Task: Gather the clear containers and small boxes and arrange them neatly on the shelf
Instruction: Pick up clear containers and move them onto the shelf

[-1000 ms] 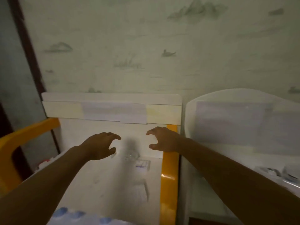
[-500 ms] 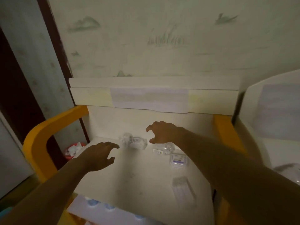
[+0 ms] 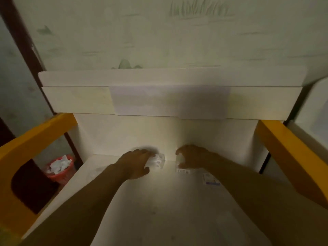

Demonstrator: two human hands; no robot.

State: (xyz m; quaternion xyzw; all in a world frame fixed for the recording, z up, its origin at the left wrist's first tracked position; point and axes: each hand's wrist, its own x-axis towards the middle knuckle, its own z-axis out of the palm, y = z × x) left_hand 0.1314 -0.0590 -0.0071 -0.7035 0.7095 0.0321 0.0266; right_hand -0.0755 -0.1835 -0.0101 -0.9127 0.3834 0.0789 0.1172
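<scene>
Red bin [image 3: 59, 168]: far left of the shelf and lower than it, seen through the gap under the yellow side rail [image 3: 35, 137]; crumpled white paper fills it.
Shelf [image 3: 159, 201]: white board between two yellow rails, with a white back panel and a pale paper sheet [image 3: 168, 102] stuck on the ledge above it.
Left hand [image 3: 136, 162]: at the back of the shelf, left of its middle; its grip is closed on a clear container, fingers over the top and thumb curled against the near side.
Clear container [image 3: 158, 162]: small, see-through, standing on the shelf close to the back panel, partly under the left hand's fingers; what is inside is too blurred to tell.
Right hand [image 3: 193, 157]: at the back of the shelf, right of its middle, well apart from the left hand; fingers are curled in a claw around a second clear piece, pinching it.
Second clear container [image 3: 180, 159]: small and glassy, at the right hand's fingertips, on or just above the shelf; which of the two I cannot tell.
Barcode label [image 3: 182, 170]: white, flat on the shelf just in front of the right hand.
Small box [image 3: 211, 179]: white with a blue stripe, lying on the shelf beside the right forearm, right of the label.
Right yellow rail [image 3: 287, 150]: runs along the shelf's right edge.
</scene>
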